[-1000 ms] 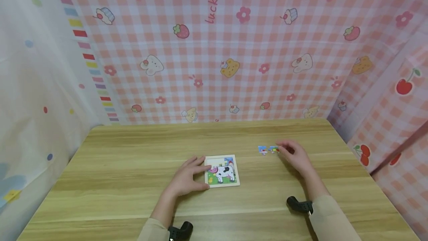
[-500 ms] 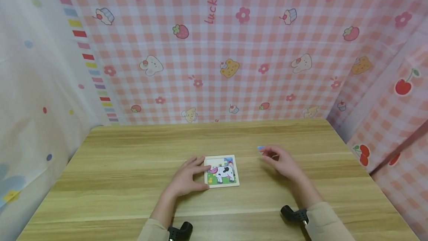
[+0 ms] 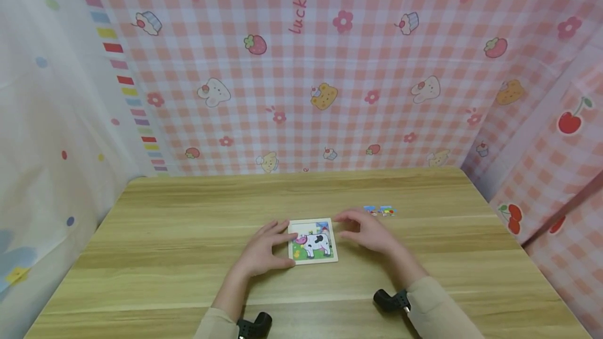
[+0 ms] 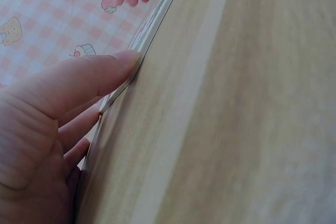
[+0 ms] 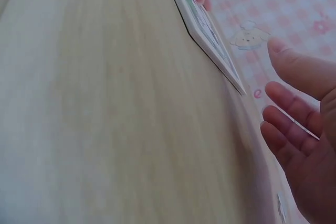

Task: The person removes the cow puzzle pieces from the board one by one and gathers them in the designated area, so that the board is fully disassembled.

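A square puzzle with a cow picture in a pale frame [image 3: 313,262] lies flat on the wooden table [image 3: 212,203]. Part of the picture at its upper left is bare white. My left hand [image 3: 260,249] holds the frame's left side, thumb at the near corner and other fingers along the left edge; one fingertip reaches over the picture. In the left wrist view the thumb [image 4: 113,69] lies on the frame's edge. Just right of the frame, my right hand [image 3: 369,233] has loosely bent fingers; the right wrist view shows nothing between its thumb and fingers [image 5: 286,132].
Two loose puzzle pieces lie beyond the right hand: a blue one [image 3: 369,208], partly hidden by it, and a colourful one [image 3: 388,211] beside it. A pink checked curtain [image 3: 301,119] hangs behind the table, and more cloth hangs at both sides.
My right hand has moved left from the loose pieces to the puzzle's right edge, uncovering the colourful piece. Both loose pieces stay on the table. My left hand has stayed on the frame.
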A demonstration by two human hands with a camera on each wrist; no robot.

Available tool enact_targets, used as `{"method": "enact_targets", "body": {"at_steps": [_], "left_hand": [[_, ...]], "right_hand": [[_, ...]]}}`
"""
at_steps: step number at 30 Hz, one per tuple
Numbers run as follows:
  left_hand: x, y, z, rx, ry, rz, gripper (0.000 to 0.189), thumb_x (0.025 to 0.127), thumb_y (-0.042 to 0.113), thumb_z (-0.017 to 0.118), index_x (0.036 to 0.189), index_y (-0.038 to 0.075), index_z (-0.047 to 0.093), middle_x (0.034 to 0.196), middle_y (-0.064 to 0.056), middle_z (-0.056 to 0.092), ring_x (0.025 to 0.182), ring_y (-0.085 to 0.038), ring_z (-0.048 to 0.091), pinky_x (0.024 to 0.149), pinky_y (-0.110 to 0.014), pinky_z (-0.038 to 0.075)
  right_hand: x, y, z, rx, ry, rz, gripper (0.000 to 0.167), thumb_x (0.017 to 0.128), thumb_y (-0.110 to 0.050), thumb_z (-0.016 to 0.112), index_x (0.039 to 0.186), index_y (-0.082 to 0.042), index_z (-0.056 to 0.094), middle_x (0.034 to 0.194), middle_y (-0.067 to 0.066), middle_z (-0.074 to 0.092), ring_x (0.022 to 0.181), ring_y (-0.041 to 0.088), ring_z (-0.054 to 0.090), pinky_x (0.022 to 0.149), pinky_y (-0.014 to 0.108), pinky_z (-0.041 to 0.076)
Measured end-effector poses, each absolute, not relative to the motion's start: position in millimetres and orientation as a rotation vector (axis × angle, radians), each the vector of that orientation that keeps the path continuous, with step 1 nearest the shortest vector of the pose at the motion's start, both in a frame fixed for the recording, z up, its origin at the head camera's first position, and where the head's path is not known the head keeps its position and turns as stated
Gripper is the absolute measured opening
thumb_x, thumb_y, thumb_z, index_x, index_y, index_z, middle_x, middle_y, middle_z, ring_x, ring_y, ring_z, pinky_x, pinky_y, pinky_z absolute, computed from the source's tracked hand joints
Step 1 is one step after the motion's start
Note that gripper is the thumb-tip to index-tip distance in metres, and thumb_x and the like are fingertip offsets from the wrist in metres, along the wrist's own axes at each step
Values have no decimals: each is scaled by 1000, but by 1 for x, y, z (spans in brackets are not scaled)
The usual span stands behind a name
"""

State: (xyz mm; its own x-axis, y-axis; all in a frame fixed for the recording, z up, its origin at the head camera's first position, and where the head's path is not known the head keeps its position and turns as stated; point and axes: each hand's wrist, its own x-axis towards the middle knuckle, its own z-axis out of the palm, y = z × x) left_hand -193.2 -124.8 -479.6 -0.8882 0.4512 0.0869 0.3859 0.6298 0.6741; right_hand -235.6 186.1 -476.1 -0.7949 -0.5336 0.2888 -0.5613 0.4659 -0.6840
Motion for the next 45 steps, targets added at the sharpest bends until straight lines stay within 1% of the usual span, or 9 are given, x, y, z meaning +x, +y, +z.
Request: {"method": "enact_targets", "body": {"at_steps": [3,5,8,14,22,28,36,45], "left_hand": [[-193,-125,-480,710,2750,1105,64,76,33,83,133,12,64,155,-12,38,145,-41,22,111,-67,16],[-193,-125,-480,710,2745,1106,64,76,33,83,133,12,64,155,-12,38,145,-41,21,112,-67,16],[-193,-125,-479,716,2743,1113,65,75,33,84,133,12,64,155,-13,38,145,-42,22,111,-67,16],[-192,-124,-477,699,2736,1122,64,75,32,83,133,11,65,155,-13,38,145,-42,21,111,-68,16],[-193,-125,-479,683,2750,1095,62,76,32,82,133,15,65,155,-9,38,146,-39,20,112,-67,15],[-193,-125,-480,689,2754,1096,62,76,31,83,133,15,65,155,-10,38,146,-40,21,111,-68,15],[-192,-125,-478,691,2752,1094,62,76,31,83,133,15,65,155,-10,38,145,-41,21,112,-67,15],[-191,-124,-477,682,2745,1108,62,76,30,83,133,14,65,155,-11,38,146,-41,20,111,-68,15]], "right_hand": [[-237,180,-476,992,-2690,1243,32,86,-18,79,116,-9,71,116,4,66,101,21,56,86,36,45],[-238,176,-475,995,-2712,1229,33,85,-20,80,115,-12,71,115,2,66,100,20,55,86,37,44],[-239,171,-474,1006,-2738,1193,32,85,-22,80,115,-13,71,115,1,65,101,20,55,87,39,45],[-242,163,-476,1051,-2755,1122,33,84,-23,81,115,-17,72,117,-2,65,111,22,54,95,44,42],[-245,154,-475,1080,-2786,1068,36,80,-24,83,114,-17,73,120,4,63,115,28,52,99,50,39],[-248,151,-476,1083,-2827,1012,35,81,-27,83,113,-19,73,120,4,62,115,29,51,98,50,40],[-251,151,-475,1108,-2835,987,31,80,-22,83,109,-19,74,120,3,61,114,28,50,97,48,40],[-256,150,-475,1166,-2851,949,29,80,-25,82,107,-21,73,121,1,59,116,26,49,100,49,38]]}}
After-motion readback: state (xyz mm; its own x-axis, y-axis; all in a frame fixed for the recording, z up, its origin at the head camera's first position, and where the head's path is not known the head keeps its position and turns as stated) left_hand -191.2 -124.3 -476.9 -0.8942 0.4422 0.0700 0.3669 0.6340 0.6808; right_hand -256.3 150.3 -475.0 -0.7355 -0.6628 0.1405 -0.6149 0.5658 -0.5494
